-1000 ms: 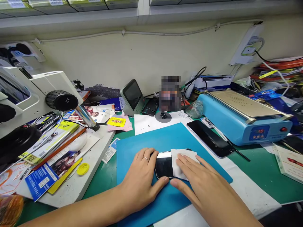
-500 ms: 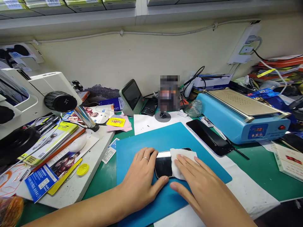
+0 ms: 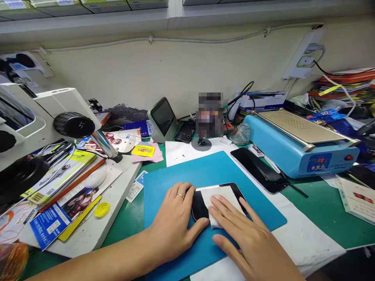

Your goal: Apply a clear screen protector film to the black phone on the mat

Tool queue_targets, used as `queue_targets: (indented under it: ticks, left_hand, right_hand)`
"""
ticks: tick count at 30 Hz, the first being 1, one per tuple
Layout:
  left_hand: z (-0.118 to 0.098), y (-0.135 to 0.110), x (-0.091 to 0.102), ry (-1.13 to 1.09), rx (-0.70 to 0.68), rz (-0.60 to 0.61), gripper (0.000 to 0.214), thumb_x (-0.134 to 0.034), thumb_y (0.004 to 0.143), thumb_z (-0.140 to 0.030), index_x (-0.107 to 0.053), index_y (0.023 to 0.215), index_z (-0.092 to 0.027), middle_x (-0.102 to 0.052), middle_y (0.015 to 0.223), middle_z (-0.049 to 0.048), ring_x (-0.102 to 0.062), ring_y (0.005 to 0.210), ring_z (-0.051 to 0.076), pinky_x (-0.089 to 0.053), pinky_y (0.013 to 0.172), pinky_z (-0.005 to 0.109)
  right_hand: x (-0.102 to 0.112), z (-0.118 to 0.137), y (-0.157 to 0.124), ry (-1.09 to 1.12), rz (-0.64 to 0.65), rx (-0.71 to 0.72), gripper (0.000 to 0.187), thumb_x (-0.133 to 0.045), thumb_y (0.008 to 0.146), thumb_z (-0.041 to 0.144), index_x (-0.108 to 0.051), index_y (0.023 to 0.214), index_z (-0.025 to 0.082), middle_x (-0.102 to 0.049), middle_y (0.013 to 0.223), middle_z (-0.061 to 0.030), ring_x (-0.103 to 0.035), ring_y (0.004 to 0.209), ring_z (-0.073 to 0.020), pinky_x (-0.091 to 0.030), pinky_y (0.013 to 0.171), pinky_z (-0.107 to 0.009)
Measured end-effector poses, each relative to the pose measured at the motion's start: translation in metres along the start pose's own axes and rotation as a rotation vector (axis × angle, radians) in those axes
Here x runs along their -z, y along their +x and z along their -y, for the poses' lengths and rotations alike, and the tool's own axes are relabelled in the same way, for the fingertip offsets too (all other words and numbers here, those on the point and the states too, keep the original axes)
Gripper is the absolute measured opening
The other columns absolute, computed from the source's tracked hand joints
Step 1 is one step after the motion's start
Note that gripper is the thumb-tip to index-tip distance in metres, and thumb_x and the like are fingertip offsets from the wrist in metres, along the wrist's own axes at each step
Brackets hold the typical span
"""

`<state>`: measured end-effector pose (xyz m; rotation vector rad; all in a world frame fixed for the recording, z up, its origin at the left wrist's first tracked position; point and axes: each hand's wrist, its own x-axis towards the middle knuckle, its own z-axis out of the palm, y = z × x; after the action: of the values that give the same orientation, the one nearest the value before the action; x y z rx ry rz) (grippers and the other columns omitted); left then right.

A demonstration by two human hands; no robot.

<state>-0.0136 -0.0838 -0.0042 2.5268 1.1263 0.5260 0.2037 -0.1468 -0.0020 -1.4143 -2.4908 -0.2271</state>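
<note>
Phone (image 3: 200,207) gripped by left hand (image 3: 174,218), white cloth (image 3: 220,191) slid leftward under right hand (image 3: 249,234), fingers flat, unclenched, baring screen's right end.

- Centre: mat (image 3: 178,173) on the worktop (image 3: 318,199), partly over a paper sheet (image 3: 307,242).
- On the mat: phone (image 3: 200,207), with a cloth (image 3: 219,193) across it.
- Left hand (image 3: 175,224) at the phone's left end; right hand (image 3: 241,224) on the cloth.
- Right of the mat: second phone (image 3: 254,168); behind it, rightward, a machine (image 3: 288,152).
- Behind the mat: screen (image 3: 164,121); jar (image 3: 240,134) farther right, beside the machine.
- Left: books (image 3: 68,166) and cap (image 3: 102,209) on a board (image 3: 124,175).
</note>
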Motion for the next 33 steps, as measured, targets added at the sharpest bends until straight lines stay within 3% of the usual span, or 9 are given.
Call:
queue_targets:
  ticks: [3,7,14,17,24,29,33]
  left_hand:
    - [-0.001,0.000,0.001,-0.003,0.012,0.002,0.051,-0.062,0.096,-0.040,-0.042,0.137,-0.018,-0.050,0.136,0.0143,-0.046,0.126,0.035,-0.042,0.106,0.057]
    - [-0.002,0.001,0.001,0.005,0.027,0.013,0.052,-0.060,0.097,-0.042,-0.042,0.139,-0.018,-0.050,0.138,0.0145,-0.045,0.128,0.036,-0.041,0.108,0.056]
    - [-0.002,0.000,0.002,0.013,0.017,0.003,0.049,-0.060,0.096,-0.042,-0.046,0.135,-0.017,-0.051,0.137,0.0151,-0.046,0.127,0.037,-0.041,0.108,0.056]
    - [-0.001,0.000,0.002,0.016,0.007,0.004,0.049,-0.060,0.097,-0.042,-0.045,0.136,-0.016,-0.051,0.137,0.0147,-0.046,0.125,0.036,-0.042,0.106,0.055]
    - [0.001,-0.001,-0.001,0.055,0.016,0.033,0.052,-0.058,0.099,-0.045,-0.043,0.139,-0.016,-0.048,0.141,0.0156,-0.043,0.130,0.038,-0.040,0.109,0.056]
    - [0.001,-0.001,-0.001,0.054,0.011,0.030,0.050,-0.058,0.099,-0.044,-0.044,0.138,-0.016,-0.049,0.138,0.0150,-0.044,0.128,0.037,-0.041,0.108,0.055]
    - [0.001,-0.002,-0.001,0.041,-0.010,0.000,0.049,-0.058,0.098,-0.043,-0.044,0.137,-0.017,-0.051,0.136,0.0141,-0.047,0.124,0.035,-0.043,0.105,0.053]
  right_hand:
    - [-0.003,-0.010,-0.021,-0.028,-0.064,-0.002,0.055,-0.054,0.098,0.044,-0.048,0.149,0.026,-0.058,0.145,-0.0065,-0.062,0.127,-0.0294,-0.045,0.108,-0.054]
    - [-0.008,-0.029,-0.039,-0.075,-0.107,-0.140,0.068,-0.052,0.098,0.049,-0.032,0.158,0.025,-0.056,0.147,-0.0089,-0.063,0.125,-0.0316,-0.043,0.109,-0.056]
    - [-0.006,-0.042,-0.016,0.045,0.046,-0.284,0.060,-0.042,0.101,0.051,-0.040,0.155,0.023,-0.048,0.154,-0.0084,-0.050,0.138,-0.0302,-0.045,0.109,-0.055]
    - [-0.003,-0.042,-0.018,0.029,0.051,-0.263,0.059,-0.041,0.102,0.051,-0.043,0.153,0.022,-0.048,0.153,-0.0087,-0.050,0.139,-0.0305,-0.046,0.109,-0.055]
    - [-0.001,-0.023,-0.054,-0.097,-0.093,-0.159,0.063,-0.046,0.099,0.051,-0.041,0.155,0.020,-0.051,0.151,-0.0084,-0.058,0.130,-0.0332,-0.050,0.103,-0.052]
    - [0.000,-0.028,-0.027,-0.004,0.038,-0.288,0.060,-0.040,0.102,0.054,-0.048,0.150,0.019,-0.052,0.150,-0.0092,-0.051,0.137,-0.0321,-0.047,0.107,-0.056]
    - [0.004,-0.035,0.003,0.076,0.149,-0.371,0.062,-0.031,0.103,0.055,-0.048,0.150,0.018,-0.045,0.155,-0.0077,-0.042,0.144,-0.0311,-0.042,0.112,-0.058]
